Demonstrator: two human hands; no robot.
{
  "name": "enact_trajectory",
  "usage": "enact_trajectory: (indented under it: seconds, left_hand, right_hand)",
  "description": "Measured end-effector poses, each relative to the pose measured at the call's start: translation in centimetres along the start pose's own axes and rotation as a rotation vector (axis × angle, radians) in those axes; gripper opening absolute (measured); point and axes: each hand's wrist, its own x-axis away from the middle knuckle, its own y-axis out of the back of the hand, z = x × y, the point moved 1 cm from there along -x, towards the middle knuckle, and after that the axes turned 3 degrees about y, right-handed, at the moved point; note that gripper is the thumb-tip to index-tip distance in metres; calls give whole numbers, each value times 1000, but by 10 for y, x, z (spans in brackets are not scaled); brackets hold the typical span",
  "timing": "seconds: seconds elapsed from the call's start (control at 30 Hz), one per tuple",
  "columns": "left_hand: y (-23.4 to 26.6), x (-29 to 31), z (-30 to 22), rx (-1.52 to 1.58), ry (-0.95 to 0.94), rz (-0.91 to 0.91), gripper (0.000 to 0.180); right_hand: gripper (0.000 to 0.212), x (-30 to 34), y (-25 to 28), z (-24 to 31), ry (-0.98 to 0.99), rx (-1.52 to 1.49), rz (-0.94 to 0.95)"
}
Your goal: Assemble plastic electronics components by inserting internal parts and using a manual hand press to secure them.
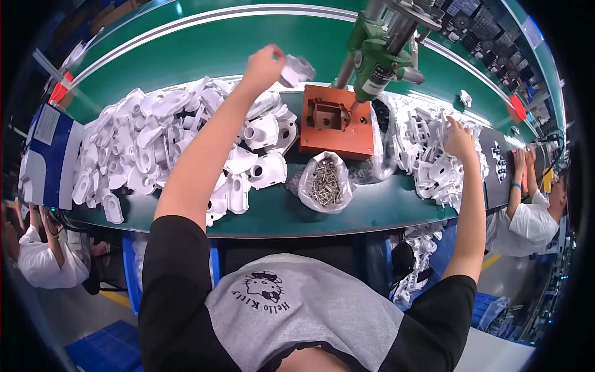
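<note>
My left hand [265,66] is raised over the far side of the bench, its fingers closed on a white plastic housing [297,72] that is slightly blurred. Far to the right, my right hand [459,140] reaches into a heap of smaller white plastic parts [427,162]; whether its fingers grip one is hard to make out. Between the hands sits an orange-red fixture block [322,144] with a recessed nest, beneath a green press head [375,71]. A plastic bag of metal screws [326,183] stands before the block.
A large heap of white housings [145,139] covers the bench's left part. A blue-and-white box [52,158] bounds it on the left. One co-worker [527,223] sits at the right, another [49,254] at the left. Blue crates [105,348] are on the floor.
</note>
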Motion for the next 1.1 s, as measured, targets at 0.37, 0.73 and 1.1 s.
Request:
enact_trajectory:
  seconds: [0.37,0.73,1.1]
  left_hand:
    - [36,81,14,-700,146,574,44]
    - [41,129,3,-213,69,364,32]
    - [18,175,-77,172,-525,278,27]
  right_hand:
    - [79,40,34,31,84,-290,-419]
    - [57,133,21,205,445,-1935,191]
    - [39,161,36,271,195,-2395,320]
